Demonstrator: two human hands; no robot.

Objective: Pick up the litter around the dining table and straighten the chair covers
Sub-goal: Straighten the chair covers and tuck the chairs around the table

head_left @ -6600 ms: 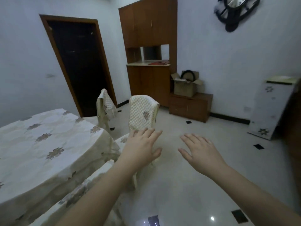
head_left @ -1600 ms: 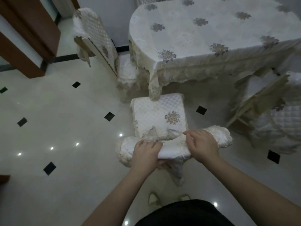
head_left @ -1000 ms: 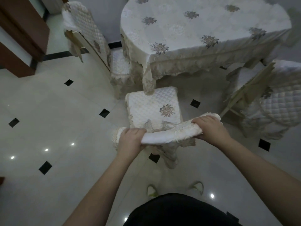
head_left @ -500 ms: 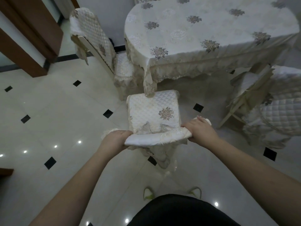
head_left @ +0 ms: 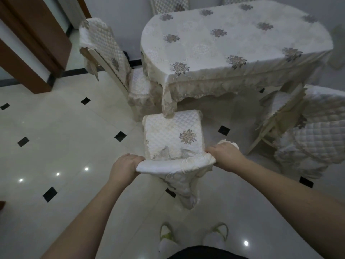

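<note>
I stand behind a dining chair whose quilted white cover [head_left: 174, 166] lies over the top of its backrest. My left hand [head_left: 124, 166] grips the cover's left end and my right hand [head_left: 224, 156] grips its right end. The chair's quilted seat [head_left: 172, 134] with a flower motif lies beyond my hands, tucked toward the dining table [head_left: 233, 45], which wears a flowered cream cloth. Part of the cover hangs down the back of the chair below my hands.
A second covered chair [head_left: 112, 53] stands to the left of the table, its cover askew. A third covered chair [head_left: 313, 128] is at the right. A brown wooden cabinet [head_left: 28, 43] is at the far left. My slippers [head_left: 194, 238] show on the glossy tiled floor.
Since a second ago my hands have kept their grip on the two ends of the cover, and it now lies flatter and tighter along the backrest top.
</note>
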